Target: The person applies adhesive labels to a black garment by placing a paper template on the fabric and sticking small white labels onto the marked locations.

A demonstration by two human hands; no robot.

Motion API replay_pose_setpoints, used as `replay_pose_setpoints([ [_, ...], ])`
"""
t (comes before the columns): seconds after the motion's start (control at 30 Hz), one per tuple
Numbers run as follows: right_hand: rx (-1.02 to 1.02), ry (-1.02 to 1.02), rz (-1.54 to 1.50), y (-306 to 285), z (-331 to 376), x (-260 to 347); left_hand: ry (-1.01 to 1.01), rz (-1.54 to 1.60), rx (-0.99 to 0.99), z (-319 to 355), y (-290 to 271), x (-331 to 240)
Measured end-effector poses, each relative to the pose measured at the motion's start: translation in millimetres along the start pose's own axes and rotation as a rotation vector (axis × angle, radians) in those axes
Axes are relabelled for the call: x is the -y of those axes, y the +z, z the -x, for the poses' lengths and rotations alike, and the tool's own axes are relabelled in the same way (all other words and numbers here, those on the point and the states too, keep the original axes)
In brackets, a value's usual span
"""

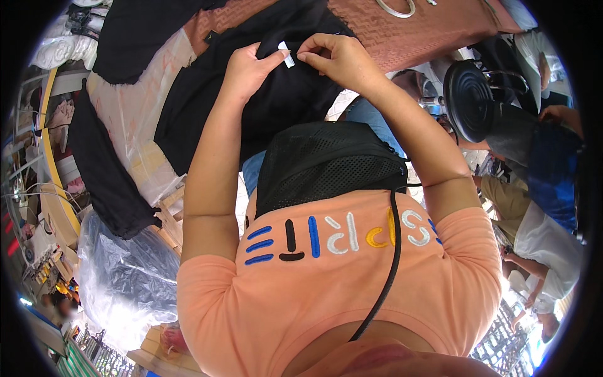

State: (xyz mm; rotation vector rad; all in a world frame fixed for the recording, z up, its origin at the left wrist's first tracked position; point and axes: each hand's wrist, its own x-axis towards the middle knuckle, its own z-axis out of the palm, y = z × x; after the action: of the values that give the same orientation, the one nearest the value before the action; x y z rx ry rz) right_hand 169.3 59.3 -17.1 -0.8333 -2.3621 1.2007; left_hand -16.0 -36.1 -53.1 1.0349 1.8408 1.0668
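A black garment (207,94) lies spread over my lap and the table edge. My left hand (249,70) grips its cloth, and the thumb presses on a small white label (286,55) that stands out against the black. Just right of the label, my right hand (338,58) is closed in a pinch, thumb against forefinger. Whatever sits between those fingertips is too small to make out.
Brown patterned cloth (414,31) covers the table ahead, with a white ring (397,7) on it. More black cloth (141,38) lies at the left. A clear plastic bag (125,270) stands lower left. A black round stool seat (468,100) and other people are at the right.
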Motion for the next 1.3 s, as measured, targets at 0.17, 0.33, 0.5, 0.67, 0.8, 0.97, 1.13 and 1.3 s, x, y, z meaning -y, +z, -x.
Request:
replay_pose_setpoints([
  [0.17,0.086,0.113,-0.14,14.0,-4.4,2.4,0.059,-0.042,-0.078,0.3,-4.4,12.3],
  [0.33,0.064,0.148,-0.138,16.4,-6.8,-6.0,0.122,-0.045,-0.098,4.6,3.7,-8.8],
  [0.5,-0.11,-0.024,0.105,7.7,4.8,8.7,0.148,-0.113,-0.005,11.7,4.3,-24.4],
  [0.67,-0.144,-0.02,0.185,22.9,3.3,13.0,0.139,-0.104,-0.053,12.8,3.9,-13.9],
  [0.8,-0.122,-0.025,0.097,15.0,3.1,6.8,0.104,-0.069,-0.061,17.9,8.6,-33.7],
  [0.97,-0.052,0.018,0.044,6.9,5.8,4.6,0.121,-0.005,-0.012,12.5,11.8,-25.5],
  [1.13,0.068,0.121,-0.135,5.6,-1.0,5.5,0.167,0.025,-0.023,11.8,7.8,-18.9],
  [1.3,0.157,0.128,-0.359,-0.1,-3.0,2.1,0.196,-0.029,-0.044,14.8,10.0,-25.2],
])
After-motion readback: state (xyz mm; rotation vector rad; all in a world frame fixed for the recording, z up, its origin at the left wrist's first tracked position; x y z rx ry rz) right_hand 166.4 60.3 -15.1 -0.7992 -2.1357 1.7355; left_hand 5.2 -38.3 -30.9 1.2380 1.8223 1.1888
